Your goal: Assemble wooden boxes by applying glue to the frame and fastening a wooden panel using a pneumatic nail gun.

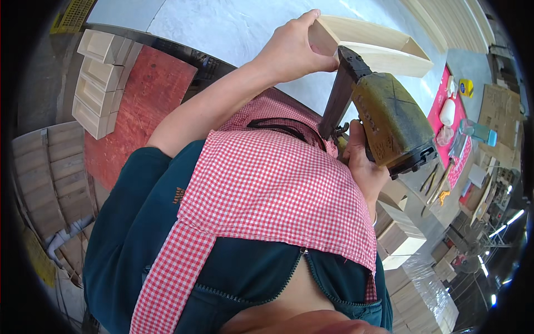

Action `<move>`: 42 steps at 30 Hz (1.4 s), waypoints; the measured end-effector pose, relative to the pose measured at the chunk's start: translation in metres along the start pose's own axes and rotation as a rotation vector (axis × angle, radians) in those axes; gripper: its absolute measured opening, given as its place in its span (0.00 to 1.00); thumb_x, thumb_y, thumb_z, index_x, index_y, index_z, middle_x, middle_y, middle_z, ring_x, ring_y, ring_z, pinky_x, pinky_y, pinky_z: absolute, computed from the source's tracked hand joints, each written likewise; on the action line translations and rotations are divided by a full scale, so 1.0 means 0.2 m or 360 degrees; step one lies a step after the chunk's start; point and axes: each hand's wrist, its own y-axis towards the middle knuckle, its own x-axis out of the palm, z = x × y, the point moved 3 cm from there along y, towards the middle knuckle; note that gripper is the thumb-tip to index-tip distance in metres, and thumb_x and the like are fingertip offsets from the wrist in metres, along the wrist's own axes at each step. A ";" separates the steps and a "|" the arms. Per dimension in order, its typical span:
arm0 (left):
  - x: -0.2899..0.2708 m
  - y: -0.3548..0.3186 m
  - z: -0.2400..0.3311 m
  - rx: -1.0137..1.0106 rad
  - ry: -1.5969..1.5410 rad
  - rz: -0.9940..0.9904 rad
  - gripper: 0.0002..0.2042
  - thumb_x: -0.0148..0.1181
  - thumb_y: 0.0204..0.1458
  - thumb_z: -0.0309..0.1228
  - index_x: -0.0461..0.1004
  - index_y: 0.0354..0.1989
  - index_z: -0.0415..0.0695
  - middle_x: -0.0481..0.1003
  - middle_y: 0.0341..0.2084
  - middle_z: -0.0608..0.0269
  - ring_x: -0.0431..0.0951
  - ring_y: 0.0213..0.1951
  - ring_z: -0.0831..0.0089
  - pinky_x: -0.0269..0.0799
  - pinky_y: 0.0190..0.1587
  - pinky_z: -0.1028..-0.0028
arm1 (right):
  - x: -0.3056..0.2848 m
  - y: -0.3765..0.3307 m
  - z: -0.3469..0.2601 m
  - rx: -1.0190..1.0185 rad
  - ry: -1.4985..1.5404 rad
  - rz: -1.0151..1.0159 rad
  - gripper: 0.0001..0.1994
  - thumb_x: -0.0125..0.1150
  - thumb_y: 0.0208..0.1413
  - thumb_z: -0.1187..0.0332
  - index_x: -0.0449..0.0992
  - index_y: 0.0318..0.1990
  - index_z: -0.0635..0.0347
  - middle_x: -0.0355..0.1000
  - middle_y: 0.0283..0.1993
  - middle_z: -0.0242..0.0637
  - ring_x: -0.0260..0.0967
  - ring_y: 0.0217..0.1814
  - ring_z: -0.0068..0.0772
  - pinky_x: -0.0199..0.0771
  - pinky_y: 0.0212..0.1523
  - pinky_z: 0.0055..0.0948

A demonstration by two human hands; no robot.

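A seemingly light, stiff frame (392,58) is pinched by its handy end in left hand (292,51), nailer (392,114) gripped in right hand (368,168).

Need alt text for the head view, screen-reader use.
A person's right-hand grip holds a worn yellow-and-black nailer-like tool, its dark nose close to a pale wooden rectangular frame held at one end by the left-hand grip, over a smooth grey-white table. At picture left, pale open wooden boxes sit by a flat red board.

The left forearm (222,101) is extended, the left hand (293,49) set in a grip; the right hand (365,164) is curled.
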 end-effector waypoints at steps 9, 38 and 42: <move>0.00 0.01 -0.02 0.0027 0.0034 0.0115 0.45 0.77 0.42 0.32 0.58 0.68 0.27 0.79 0.32 0.48 0.79 0.33 0.72 0.76 0.31 0.79 | -0.01 -0.04 -0.05 0.0244 -0.0146 -0.0152 0.34 0.70 0.57 0.59 0.60 0.67 0.56 0.66 0.66 0.49 0.68 0.65 0.47 0.74 0.63 0.40; -0.02 0.08 -0.06 -0.0328 -0.0759 -0.0098 0.48 0.76 0.46 0.33 0.49 0.69 0.24 0.67 0.55 0.30 0.74 0.54 0.53 0.74 0.55 0.68 | 0.01 0.00 0.04 0.0141 0.0007 -0.0299 0.35 0.74 0.53 0.61 0.61 0.65 0.60 0.68 0.61 0.52 0.70 0.62 0.48 0.76 0.60 0.40; 0.00 0.07 -0.11 -0.0318 -0.0790 -0.0046 0.42 0.75 0.45 0.36 0.58 0.64 0.25 0.67 0.55 0.32 0.73 0.55 0.51 0.71 0.57 0.64 | 0.02 0.00 0.02 0.0207 -0.0062 -0.0287 0.36 0.74 0.53 0.62 0.61 0.65 0.60 0.68 0.61 0.52 0.71 0.62 0.48 0.76 0.61 0.40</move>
